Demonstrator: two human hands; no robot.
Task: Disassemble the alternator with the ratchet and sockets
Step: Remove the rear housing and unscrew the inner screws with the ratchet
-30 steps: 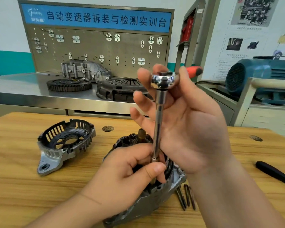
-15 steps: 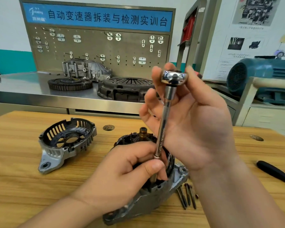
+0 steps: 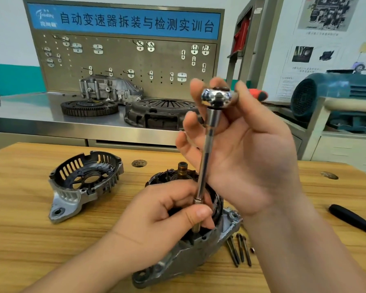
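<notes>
A blue banner [image 3: 125,22] behind the alternator [image 3: 188,256] reads 自动变速器拆装与检测实训台. The alternator lies on the wooden worktop [image 3: 30,240], partly hidden by both hands. The left hand [image 3: 156,220] pinches the lower end of the extension bar [image 3: 206,155] standing in the alternator. The right hand [image 3: 245,157] grips the ratchet [image 3: 217,97] above it. A separate end cover [image 3: 82,182] sits left of the alternator, with long bolts [image 3: 239,248] and a black handle [image 3: 353,220] to its right.

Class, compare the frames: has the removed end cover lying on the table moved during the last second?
No. The end cover lies in the same place and at the same angle, just left of the table hole.
</notes>
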